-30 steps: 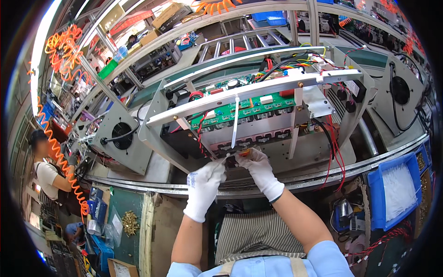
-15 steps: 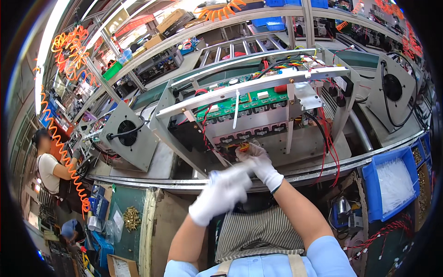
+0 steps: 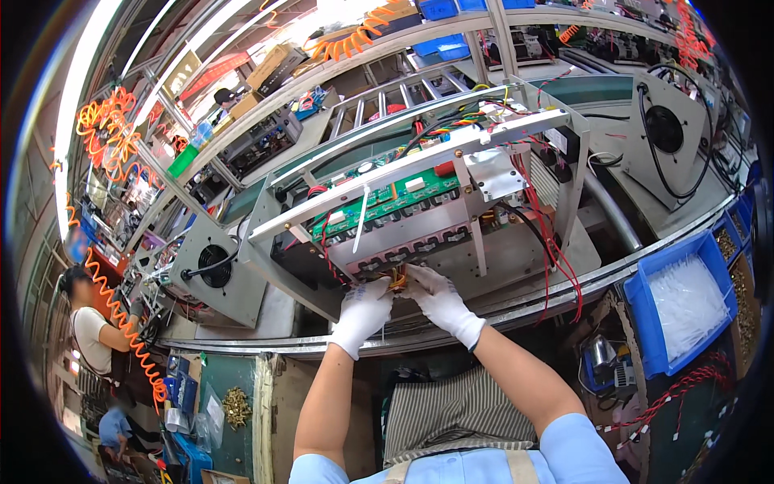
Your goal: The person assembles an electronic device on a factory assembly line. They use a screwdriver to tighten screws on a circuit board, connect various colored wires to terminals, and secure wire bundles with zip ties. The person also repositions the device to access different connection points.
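My left hand (image 3: 363, 310) and my right hand (image 3: 439, 300), both in white gloves, meet at the lower front of an open metal equipment chassis (image 3: 278, 228). Between their fingertips is a small bundle of yellow and orange wires (image 3: 397, 279). Both hands are closed on it from either side; the exact fingertip grip is partly hidden. Above them, a green circuit board (image 3: 387, 196) sits inside the frame over a row of black parts. A white strip (image 3: 362, 218) hangs from the top rail. Red wires (image 3: 542, 218) dangle at the chassis's right side.
Fan-fitted grey panels stand left (image 3: 212, 266) and right (image 3: 667, 129). At right is a blue bin (image 3: 651, 323) of thin white strips, with twisted red wires (image 3: 685, 391) below. Brass parts (image 3: 236, 407) lie at lower left. An orange coiled hose (image 3: 129, 339) hangs near a co-worker (image 3: 97, 327).
My left hand, blurred and lower before, has come up to the wire bundle beside my right hand. The whole view has shifted, with the chassis now further left.
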`<state>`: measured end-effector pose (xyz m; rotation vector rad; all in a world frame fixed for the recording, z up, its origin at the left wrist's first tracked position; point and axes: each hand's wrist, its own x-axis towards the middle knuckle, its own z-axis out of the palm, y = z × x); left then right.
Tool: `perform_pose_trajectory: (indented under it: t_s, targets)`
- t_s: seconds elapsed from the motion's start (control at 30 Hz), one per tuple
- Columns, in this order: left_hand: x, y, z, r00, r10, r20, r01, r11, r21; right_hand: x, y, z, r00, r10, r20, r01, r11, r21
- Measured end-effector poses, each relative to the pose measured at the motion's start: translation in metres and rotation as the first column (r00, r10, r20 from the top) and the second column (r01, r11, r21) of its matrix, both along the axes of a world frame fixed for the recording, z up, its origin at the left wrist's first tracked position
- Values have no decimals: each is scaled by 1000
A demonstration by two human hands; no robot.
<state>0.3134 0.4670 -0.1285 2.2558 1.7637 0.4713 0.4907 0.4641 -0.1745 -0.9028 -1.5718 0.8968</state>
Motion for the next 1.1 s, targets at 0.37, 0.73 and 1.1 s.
perform_pose_trajectory:
  t_s: [0.37,0.73,1.1]
  targets:
    - [10,-7,4,982,17,-188,34,965,260,0,13,1,990,-136,36,135,991,22]
    - [26,-50,2,974,-113,198,33,929,368,7,-22,8,983,-94,-158,80,992,-94]
    - [24,-37,38,926,48,375,-14,996,-91,14,-14,2,728,89,-680,-358,895,-267]
